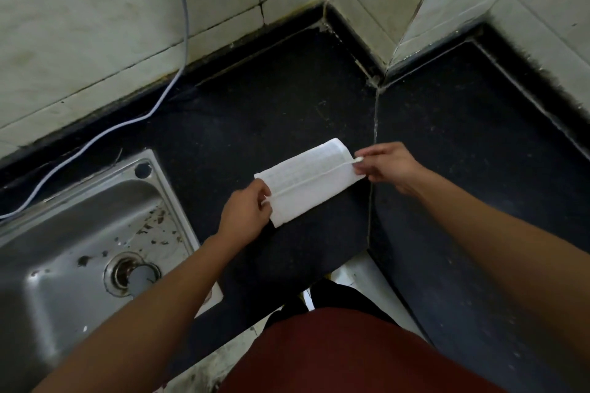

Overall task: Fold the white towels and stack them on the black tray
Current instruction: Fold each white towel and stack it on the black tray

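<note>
Over dark counter (287,99), left hand (245,212) and right hand (388,166) each pinch white towel (306,182) ends.

we're looking into a kitchen here, and a well-worn one: a stainless steel sink (64,233) is sitting sunk into a black stone countertop (271,112), its drain (132,274) showing and dark specks dotting the basin. pale wall tiles (95,25) with dark grout are rising behind and meeting in a corner, and a thin cable (140,118) is trailing down onto the counter.
</note>
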Demonstrator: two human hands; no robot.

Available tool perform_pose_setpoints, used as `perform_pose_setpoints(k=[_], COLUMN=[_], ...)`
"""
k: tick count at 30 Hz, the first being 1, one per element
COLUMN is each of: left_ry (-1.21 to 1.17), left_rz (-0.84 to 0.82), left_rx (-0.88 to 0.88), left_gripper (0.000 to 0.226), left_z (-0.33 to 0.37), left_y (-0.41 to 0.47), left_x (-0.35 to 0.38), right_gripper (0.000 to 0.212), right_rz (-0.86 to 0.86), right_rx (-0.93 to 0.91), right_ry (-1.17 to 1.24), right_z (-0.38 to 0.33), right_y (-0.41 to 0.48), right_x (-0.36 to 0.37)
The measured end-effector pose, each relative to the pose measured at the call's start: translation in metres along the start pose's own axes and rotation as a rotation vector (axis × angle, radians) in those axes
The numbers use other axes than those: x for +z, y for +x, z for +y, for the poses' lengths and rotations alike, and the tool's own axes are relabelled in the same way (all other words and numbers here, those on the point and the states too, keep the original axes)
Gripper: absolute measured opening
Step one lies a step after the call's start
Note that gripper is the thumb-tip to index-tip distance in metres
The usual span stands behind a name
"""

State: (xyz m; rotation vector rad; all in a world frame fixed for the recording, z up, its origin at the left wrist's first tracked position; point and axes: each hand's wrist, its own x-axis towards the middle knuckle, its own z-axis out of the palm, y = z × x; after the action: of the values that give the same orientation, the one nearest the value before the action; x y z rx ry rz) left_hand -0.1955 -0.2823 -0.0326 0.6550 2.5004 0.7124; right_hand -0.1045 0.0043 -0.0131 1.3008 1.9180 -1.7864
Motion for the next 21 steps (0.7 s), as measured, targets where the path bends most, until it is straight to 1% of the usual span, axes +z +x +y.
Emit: perform_pose_setpoints(k=[2, 4, 9, 13, 19, 21], left_ry=[0.007, 0.020, 0.055, 0.067, 0.066, 0.063], left_rz=[0.032, 0.028, -0.012, -0.023, 0.030, 0.051], left_rx=[-0.019, -0.053, -0.141, -0.184, -0.189, -0.215], left_gripper=[0.013, 0.010, 0.011, 0.009, 0.006, 0.004], left_z=[-0.002, -0.005, -0.016, -0.026, -0.032, -0.033], left_y=[0.018, 0.034, 0.062, 0.072, 0.081, 0.082], left_x=[-0.001, -0.001, 0.002, 0.007, 0.015, 0.017], right_gripper=[0.012, 0.008, 0.010, 0.013, 0.016, 0.018], right_rz=[0.060, 0.094, 0.097, 0.091, 0.147, 0.163], right_rx=[-0.046, -0.085, -0.142, -0.152, -0.153, -0.153], right_ry=[-0.112, -0.218, -0.503, -0.618, -0.771, -0.837], right_z=[-0.005, -0.007, -0.012, -0.014, -0.012, -0.010], right_y=[0.018, 0.038, 0.072, 0.083, 0.089, 0.089], right_x=[0.005, 0.009, 0.019, 0.027, 0.032, 0.032])
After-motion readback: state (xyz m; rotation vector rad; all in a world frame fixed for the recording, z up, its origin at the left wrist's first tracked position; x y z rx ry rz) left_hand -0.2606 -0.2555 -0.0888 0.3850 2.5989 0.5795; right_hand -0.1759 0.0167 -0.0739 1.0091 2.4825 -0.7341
